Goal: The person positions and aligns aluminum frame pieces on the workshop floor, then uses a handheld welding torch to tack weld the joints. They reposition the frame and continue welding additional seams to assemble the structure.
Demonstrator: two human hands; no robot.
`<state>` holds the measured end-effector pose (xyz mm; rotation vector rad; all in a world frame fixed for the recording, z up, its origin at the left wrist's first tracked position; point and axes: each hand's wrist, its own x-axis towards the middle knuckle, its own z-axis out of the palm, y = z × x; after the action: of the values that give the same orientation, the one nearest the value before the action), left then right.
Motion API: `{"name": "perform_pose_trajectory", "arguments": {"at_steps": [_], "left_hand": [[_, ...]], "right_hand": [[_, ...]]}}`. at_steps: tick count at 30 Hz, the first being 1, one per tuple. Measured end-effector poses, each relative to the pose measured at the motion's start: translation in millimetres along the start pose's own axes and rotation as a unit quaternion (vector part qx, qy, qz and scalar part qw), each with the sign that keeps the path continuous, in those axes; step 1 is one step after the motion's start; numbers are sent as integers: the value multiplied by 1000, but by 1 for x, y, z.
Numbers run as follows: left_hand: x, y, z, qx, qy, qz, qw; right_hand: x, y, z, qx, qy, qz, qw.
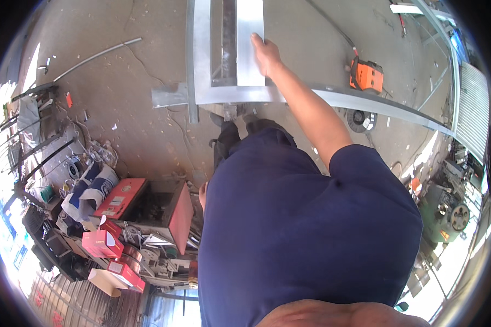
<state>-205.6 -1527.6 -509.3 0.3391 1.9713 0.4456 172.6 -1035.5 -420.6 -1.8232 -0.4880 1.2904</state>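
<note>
My right hand (266, 56) reaches forward to a wide, shiny metal bar (250, 24) and grips its right edge. The thumb lies along the bar's upper face, while the other fingers are mostly hidden. This bar meets a long metal crosspiece (245, 95) that runs left to right in front of my feet. Left of it, a second bright metal bar (202, 45) lies parallel, with a dark steel bar (229, 45) between them. Only a sliver of my left hand (203, 196) shows beside my torso; its fingers are hidden.
An orange machine (367, 77) with a cable and a wire spool (361, 120) stand on the floor at right. A thin pipe (98, 57) lies far left. Nearer left are a red metal cabinet (120, 198) and red cardboard boxes (102, 244). Green machinery (442, 212) stands right.
</note>
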Motion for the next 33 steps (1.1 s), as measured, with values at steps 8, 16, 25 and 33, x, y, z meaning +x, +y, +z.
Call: {"name": "perform_pose_trajectory", "arguments": {"at_steps": [8,16,25,33], "left_hand": [[-6,133,-13,81,-2,136,987],[-51,389,100,343,-81,540,764],[-26,424,159,546,-70,454,701],[-20,419,158,472,-63,495,727]], "right_hand": [[-9,-11,-1,27,-34,8,999],[-2,-5,0,14,-19,-2,1000],[4,-2,-3,19,-22,14,999],[13,13,3,26,15,-5,1000]]}}
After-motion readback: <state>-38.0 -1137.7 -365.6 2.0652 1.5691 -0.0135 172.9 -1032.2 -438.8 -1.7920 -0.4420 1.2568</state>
